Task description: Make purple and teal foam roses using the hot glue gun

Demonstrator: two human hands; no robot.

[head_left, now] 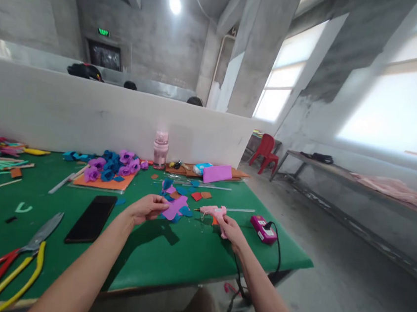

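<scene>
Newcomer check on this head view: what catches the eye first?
Probably the pink hot-glue gun in the right hand, its nozzle aimed toward the purple cut piece pinched in the left hand. Then the purple and blue flowers clustered further back on the green table, and red and yellow tool handles at its near left.

In mid-frame I count two hands, my left hand (pixel 148 208) and right hand (pixel 233 233), one pink glue gun (pixel 213 210) and one bottle (pixel 160 151); at left centre, one phone (pixel 91 219); at top, one round light (pixel 174 4). The flowers (pixel 109 165) overlap too much to count.
</scene>
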